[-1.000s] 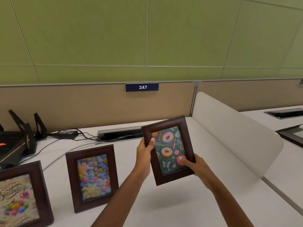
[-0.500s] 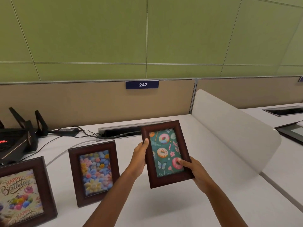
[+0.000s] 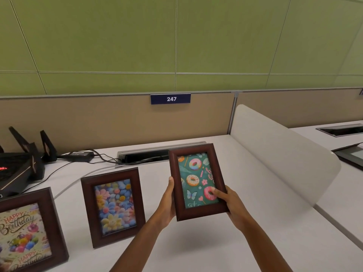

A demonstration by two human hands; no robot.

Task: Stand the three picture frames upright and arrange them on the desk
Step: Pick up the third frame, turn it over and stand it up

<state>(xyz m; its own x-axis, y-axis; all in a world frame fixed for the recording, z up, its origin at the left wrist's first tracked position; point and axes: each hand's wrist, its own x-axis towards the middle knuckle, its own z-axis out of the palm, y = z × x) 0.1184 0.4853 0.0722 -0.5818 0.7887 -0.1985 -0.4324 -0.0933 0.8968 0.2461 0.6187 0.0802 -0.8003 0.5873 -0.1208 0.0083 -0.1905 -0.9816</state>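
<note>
Both hands hold a dark wooden frame with a donut picture [image 3: 197, 180] above the white desk [image 3: 196, 248], almost upright and tilted slightly left. My left hand [image 3: 168, 201] grips its left edge. My right hand [image 3: 228, 203] holds its lower right corner, thumb on the glass. A frame with a flower picture [image 3: 113, 206] stands upright on the desk to the left. At the far left stands a frame with a Happy Birthday picture [image 3: 27, 234], partly cut off by the image edge.
A black router with antennas [image 3: 21, 163] and a power brick with cables [image 3: 80, 154] sit at the back left. A cable slot [image 3: 149, 154] lies behind the frames. A white curved divider [image 3: 279, 163] borders the desk on the right; beyond it lies another dark frame [image 3: 351, 156].
The donut frame has come lower and turned more upright, closer to the desk. The other two frames have stayed where they stand.
</note>
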